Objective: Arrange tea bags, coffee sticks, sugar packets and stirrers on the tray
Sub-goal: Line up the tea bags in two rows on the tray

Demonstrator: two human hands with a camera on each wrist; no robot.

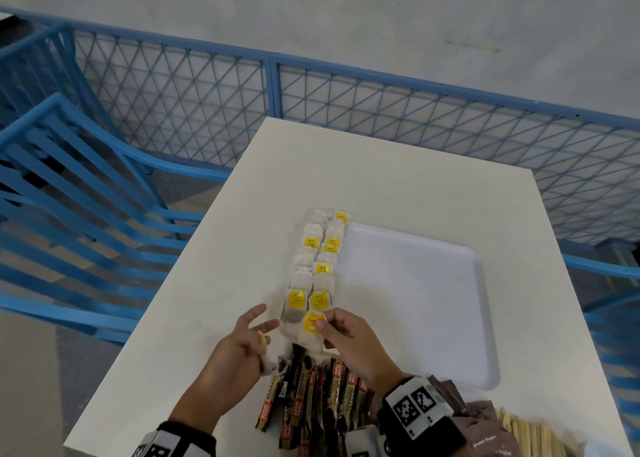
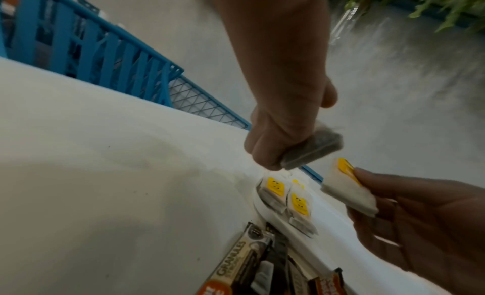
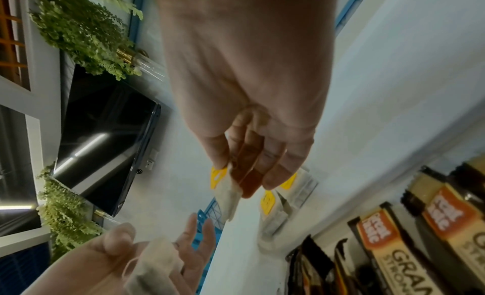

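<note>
Two columns of tea bags (image 1: 317, 266) with yellow tags lie along the left side of the white tray (image 1: 415, 301). At the near end of the columns my right hand (image 1: 343, 332) pinches a tea bag (image 1: 310, 332) between thumb and fingers, just above the tray. The same bag shows in the right wrist view (image 3: 228, 192) and the left wrist view (image 2: 346, 189). My left hand (image 1: 242, 342) is beside it over the table, its lower fingers curled round another tea bag (image 2: 312, 152), thumb and forefinger stretched out.
Coffee sticks (image 1: 311, 404) lie fanned on the table at the near edge, between my wrists. Brown sugar packets (image 1: 485, 429) and wooden stirrers (image 1: 530, 436) lie at the near right. Blue chairs (image 1: 69, 214) and a blue mesh fence (image 1: 381, 110) surround the white table (image 1: 242, 214).
</note>
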